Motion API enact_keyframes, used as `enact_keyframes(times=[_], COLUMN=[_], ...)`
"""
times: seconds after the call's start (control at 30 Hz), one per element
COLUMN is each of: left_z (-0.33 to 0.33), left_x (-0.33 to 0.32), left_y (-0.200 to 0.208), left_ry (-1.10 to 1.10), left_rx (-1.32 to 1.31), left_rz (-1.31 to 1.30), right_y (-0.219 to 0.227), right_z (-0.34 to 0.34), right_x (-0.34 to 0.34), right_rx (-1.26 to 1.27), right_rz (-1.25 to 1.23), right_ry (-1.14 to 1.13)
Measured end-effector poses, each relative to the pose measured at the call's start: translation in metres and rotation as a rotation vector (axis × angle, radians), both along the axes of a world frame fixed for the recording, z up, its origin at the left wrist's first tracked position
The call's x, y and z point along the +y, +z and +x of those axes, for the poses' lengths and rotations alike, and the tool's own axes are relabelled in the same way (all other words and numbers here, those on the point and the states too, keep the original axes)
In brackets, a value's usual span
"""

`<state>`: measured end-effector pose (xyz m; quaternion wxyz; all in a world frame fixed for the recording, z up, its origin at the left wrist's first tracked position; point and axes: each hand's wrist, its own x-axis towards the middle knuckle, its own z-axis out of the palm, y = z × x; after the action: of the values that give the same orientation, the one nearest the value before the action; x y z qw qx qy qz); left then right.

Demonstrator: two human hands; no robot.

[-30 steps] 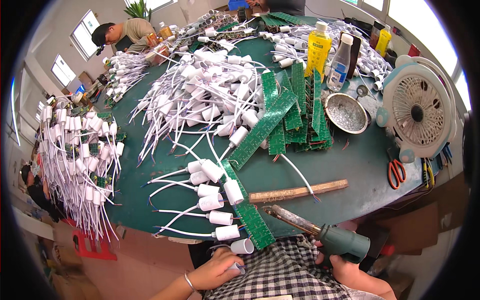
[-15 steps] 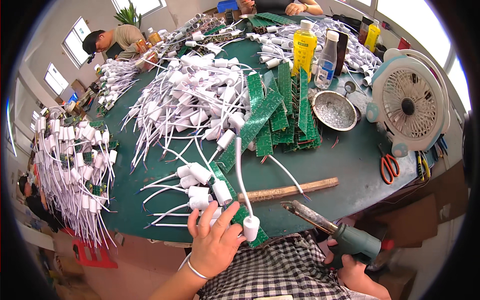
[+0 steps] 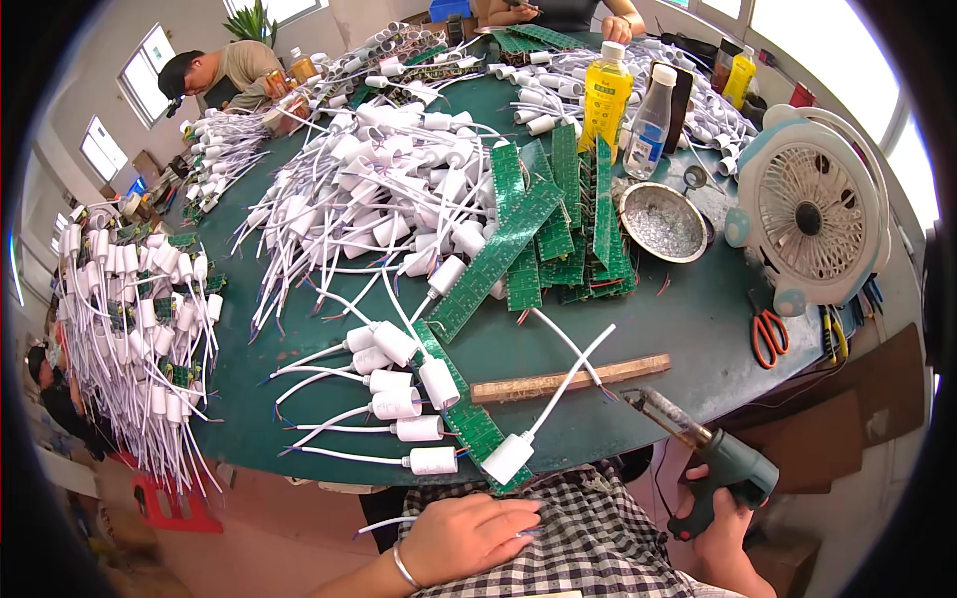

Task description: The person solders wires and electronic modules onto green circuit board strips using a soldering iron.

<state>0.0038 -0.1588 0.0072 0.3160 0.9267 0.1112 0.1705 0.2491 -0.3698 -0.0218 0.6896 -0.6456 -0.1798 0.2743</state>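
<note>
Several white sockets [image 3: 419, 429] with cords lay along the left side of the narrow green board [image 3: 478, 427] at the near edge of the table [image 3: 678, 324], and one more socket [image 3: 507, 459] rested on its near end, with its cord crossing over the wooden stick [image 3: 538, 384]. The person's right hand [image 3: 720, 520] was gripping the soldering gun [image 3: 743, 470] by its handle, beyond the table's edge. The left hand [image 3: 480, 538] lay over the checked apron [image 3: 588, 538], where a white cord [image 3: 387, 524] went under it, but one cannot tell whether its fingers were closed on something.
</note>
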Motion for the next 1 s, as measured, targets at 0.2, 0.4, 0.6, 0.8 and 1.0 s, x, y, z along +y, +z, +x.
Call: enact_keyframes(times=[0.2, 0.4, 0.6, 0.8, 1.0], left_z=[0.006, -0.008, -0.014, -0.004, -0.001], left_x=[0.002, 0.012, -0.001, 0.000, 0.001], left_y=[0.009, 0.009, 0.002, -0.001, 0.005], left_ry=[0.246, 0.455, 0.464, 0.507, 0.523], left_rx=[-0.009, -0.104, 0.020, 0.026, 0.078], left_rz=[-0.236, -0.102, -0.092, -0.116, -0.026], right_y=[0.009, 0.018, 0.031, 0.011, 0.018], right_z=[0.001, -0.002, -0.009, -0.003, 0.004], right_x=[0.013, 0.018, 0.009, -0.003, 0.013], right_rx=[-0.078, -0.036, -0.044, -0.152, -0.431], right_rz=[0.133, 0.113, -0.100, -0.178, -0.193], right_ry=[0.140, 0.136, 0.456, 0.612, 0.780])
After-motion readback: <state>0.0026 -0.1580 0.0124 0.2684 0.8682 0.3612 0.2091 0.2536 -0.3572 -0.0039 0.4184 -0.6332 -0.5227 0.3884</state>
